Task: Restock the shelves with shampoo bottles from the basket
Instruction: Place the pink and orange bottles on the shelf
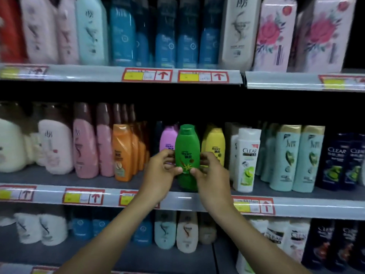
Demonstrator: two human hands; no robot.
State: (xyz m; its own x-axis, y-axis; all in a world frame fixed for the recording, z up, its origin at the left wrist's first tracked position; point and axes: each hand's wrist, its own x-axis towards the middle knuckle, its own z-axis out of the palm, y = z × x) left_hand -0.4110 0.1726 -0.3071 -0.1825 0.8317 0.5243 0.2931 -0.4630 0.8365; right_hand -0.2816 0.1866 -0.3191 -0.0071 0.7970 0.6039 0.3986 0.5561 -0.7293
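- Head view looks at store shelves packed with bottles, both arms reaching forward to the middle shelf
- Green bottle stands upright at the front edge of that shelf, its base hidden partly behind the hands
- Left hand grips the bottle's left side, thumb on the front label, fingers curled round the side
- Right hand grips the right side the same way, thumb on the front, fingers wrapped round
- Purple bottle stands just behind on the left, yellow bottle just behind on the right
- Orange bottles stand further left, a white bottle further right
- Red and yellow price tags line the shelf edges
- Basket is out of view
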